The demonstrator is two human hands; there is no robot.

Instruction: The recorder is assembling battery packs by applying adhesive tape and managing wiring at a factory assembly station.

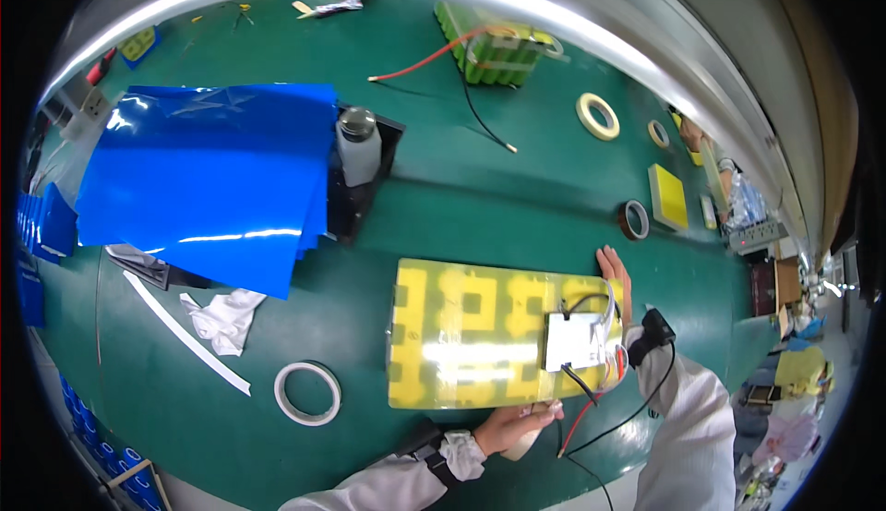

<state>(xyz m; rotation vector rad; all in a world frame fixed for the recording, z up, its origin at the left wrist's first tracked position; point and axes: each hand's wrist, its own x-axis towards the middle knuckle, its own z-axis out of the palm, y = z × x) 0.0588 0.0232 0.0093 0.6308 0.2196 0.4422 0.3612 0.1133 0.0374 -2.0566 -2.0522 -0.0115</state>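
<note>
A flat battery pack [461, 331] in yellow insulation lies on the green table in front of me. A white circuit board [570, 341] sits on its right part, with black, white and red leads around it. My left hand [517, 426] is at the pack's near edge, fingers closed around a pale cream object [522, 446]; it could be a tape roll seen edge-on, mostly hidden. My right hand [620, 280] rests along the pack's right end, its fingers stretched out toward the far side. Red and black cable ends [565, 446] hang by the near right corner.
Blue sheets [212, 179] and a pump bottle [358, 146] stand at the left. Tape rolls [307, 393], a white cloth [224, 319] and a white strip [185, 334] lie nearer. Behind are a green cell pack [498, 54] and a yellow block [668, 197]. Another person's hand [690, 132] shows far right.
</note>
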